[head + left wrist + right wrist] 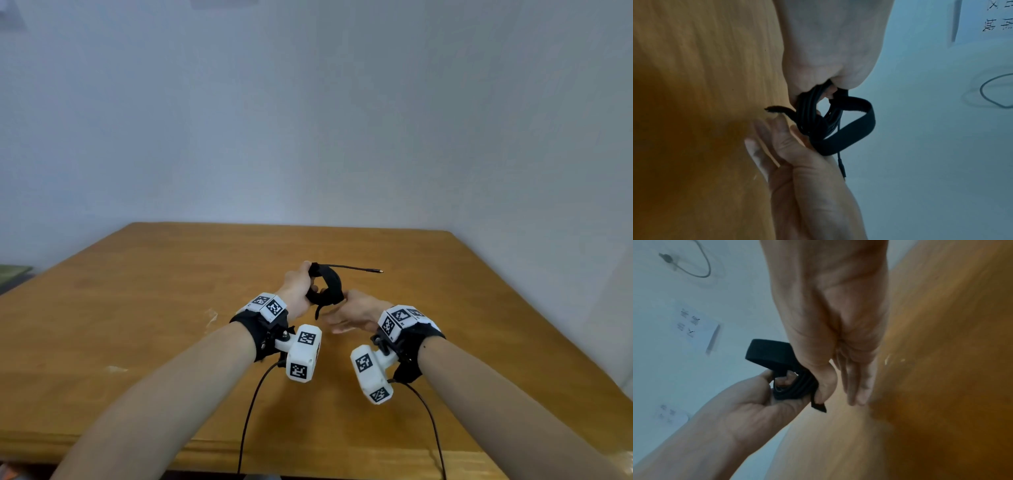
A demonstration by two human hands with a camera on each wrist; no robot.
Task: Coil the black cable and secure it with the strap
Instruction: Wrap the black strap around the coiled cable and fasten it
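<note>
Fastening stage: the coiled black cable (325,286) is gripped in the left hand (298,287) above the wooden table (171,291), one plug end (375,271) projecting. The hook-and-loop strap (851,128) is looped loosely round the coil; its free tail (818,405) is pinched by the right hand (356,310). The tail is best drawn snug, then pressed flat. No containers are shown.

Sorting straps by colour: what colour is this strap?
Black; the strap shows best in the left wrist view.
</note>
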